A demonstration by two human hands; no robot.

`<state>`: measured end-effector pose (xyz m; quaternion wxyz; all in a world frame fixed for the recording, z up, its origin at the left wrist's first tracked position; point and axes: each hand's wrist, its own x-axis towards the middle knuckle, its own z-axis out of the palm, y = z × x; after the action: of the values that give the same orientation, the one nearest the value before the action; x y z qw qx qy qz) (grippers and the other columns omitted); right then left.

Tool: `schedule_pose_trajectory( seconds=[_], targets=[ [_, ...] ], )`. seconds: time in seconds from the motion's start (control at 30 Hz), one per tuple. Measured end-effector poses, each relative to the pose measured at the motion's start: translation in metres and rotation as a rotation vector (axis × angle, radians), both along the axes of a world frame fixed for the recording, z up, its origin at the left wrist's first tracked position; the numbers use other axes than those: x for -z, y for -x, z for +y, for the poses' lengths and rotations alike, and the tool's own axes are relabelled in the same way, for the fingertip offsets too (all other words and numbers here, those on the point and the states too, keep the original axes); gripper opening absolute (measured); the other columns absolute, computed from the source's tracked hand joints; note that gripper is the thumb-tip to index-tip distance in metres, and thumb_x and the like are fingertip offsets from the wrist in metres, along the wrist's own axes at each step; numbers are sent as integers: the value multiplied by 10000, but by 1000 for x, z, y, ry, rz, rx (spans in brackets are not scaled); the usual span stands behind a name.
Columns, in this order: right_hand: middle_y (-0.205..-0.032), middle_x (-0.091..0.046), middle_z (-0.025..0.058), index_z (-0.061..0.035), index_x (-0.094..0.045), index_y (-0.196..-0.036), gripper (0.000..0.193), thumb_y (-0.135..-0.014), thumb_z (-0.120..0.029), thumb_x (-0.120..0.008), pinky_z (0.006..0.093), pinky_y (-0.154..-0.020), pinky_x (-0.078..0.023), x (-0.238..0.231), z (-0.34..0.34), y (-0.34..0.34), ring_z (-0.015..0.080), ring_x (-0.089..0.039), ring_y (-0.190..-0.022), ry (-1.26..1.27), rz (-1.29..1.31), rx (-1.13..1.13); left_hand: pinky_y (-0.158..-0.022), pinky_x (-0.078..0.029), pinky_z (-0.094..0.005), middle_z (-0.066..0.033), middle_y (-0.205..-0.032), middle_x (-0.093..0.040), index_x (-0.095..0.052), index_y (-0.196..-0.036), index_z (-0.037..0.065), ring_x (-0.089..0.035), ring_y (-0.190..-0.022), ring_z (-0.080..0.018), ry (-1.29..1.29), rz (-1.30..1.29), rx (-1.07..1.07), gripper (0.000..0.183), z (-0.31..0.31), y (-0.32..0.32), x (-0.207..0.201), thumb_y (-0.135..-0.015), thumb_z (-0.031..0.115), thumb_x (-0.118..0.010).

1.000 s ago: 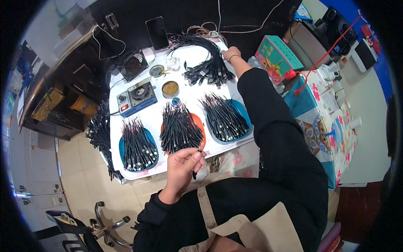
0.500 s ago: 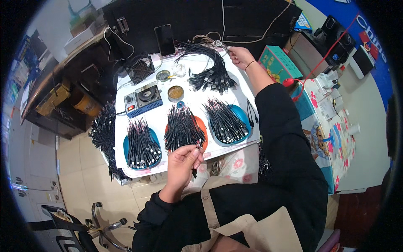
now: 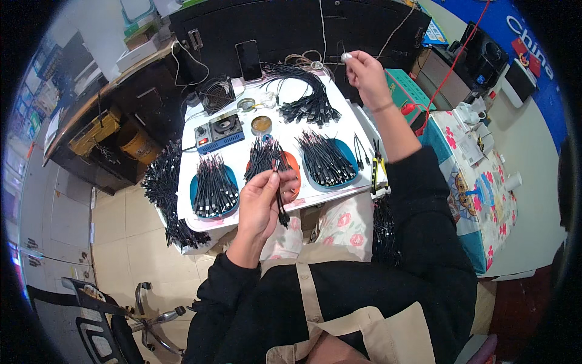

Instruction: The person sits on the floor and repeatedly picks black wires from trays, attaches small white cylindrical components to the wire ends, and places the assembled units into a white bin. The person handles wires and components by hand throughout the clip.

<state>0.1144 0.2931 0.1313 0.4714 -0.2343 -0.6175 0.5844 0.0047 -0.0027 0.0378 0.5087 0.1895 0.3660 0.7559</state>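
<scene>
My left hand is closed on a short black cable, pinched near its bare reddish wire ends, with plugs hanging below. It is in front of the middle bundle of cables, which lies in an orange tray. My right hand is raised at the table's far right, thumb and finger pinched on a small silvery-white thing I cannot make out. More black cables lie in a left blue tray and a right blue tray. A loose cable pile lies behind them.
On the white table stand a blue heating unit, a round tin of amber material and a small fan. A phone leans at the back. Yellow-handled pliers lie at the right edge. A cable heap stands left.
My right hand has risen and moved right, away from the coiled cord at the back. My left hand has moved slightly up, its cable now hanging in plainer view. The head view has shifted.
</scene>
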Motion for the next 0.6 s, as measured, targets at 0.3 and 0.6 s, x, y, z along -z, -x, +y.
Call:
schedule_pose_trajectory(
  seconds=[0.3, 0.6],
  targets=[
    [-793, -568, 129, -30, -565, -907, 135, -800, -82, -628, 359, -589, -464, 83, -242, -75, 282, -602, -671, -622, -466, -233, -905, -543, -411, -245, -1270, -523, -519, -1064, -55, -568, -1127, -358, -154, -162, 104, 220, 34, 24, -23, -993, 134, -432],
    [-781, -552, 115, -31, -545, -877, 97, -814, -73, -607, 365, -569, -462, 159, -276, -98, 298, -585, -670, -704, -570, -256, -464, -362, -197, -172, -940, -668, -573, -968, 4, -497, -532, -108, -180, 93, 0, 149, -6, -3, -20, -974, 135, -502]
  ],
)
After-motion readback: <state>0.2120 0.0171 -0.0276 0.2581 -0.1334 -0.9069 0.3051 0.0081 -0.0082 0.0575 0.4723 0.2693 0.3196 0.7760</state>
